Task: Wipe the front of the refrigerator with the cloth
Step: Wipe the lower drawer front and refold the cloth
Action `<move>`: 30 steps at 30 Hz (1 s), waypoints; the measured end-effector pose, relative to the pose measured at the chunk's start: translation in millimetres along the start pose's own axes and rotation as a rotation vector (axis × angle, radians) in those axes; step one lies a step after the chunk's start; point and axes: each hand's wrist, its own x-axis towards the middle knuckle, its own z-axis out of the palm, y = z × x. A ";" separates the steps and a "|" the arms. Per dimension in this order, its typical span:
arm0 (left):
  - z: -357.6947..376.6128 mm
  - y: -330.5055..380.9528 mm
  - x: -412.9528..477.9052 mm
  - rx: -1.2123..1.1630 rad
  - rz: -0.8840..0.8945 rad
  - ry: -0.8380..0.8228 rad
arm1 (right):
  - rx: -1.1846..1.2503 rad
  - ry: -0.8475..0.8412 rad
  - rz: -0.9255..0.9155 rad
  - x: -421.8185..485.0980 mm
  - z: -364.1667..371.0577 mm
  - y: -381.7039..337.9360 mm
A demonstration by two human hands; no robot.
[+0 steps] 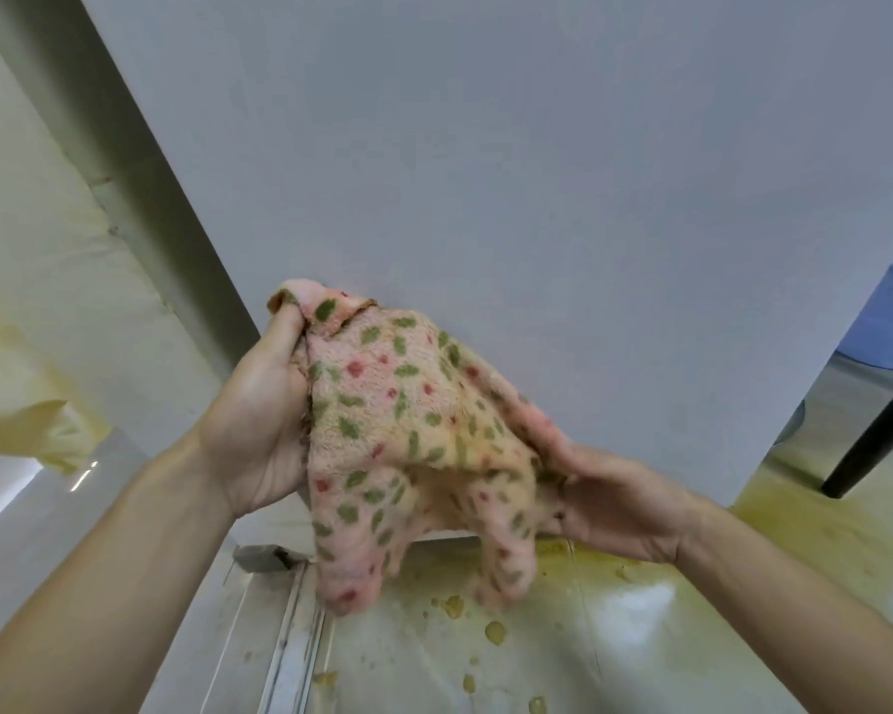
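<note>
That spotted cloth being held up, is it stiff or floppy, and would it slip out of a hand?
Probably floppy: between the left hand and right hand the cloth sags, its lower ends dangling in folds. Its fuzzy terry surface likely grips rather than slips. Seemingly light, held just by its edges.

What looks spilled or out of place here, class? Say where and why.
Yellowish droplets and smears spot the floor below the refrigerator, under the held cloth; they look like spilled liquid.
</note>
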 end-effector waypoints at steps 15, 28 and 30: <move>-30.7 13.5 4.4 0.441 -0.055 0.273 | -0.508 1.082 -0.609 -19.2 66.6 -66.5; -31.3 29.4 -3.9 0.400 0.053 -0.050 | -0.737 0.885 -0.604 -38.0 51.9 -95.8; -35.5 30.7 -5.5 0.511 0.065 -0.073 | -0.768 0.801 -0.514 -42.6 51.7 -101.7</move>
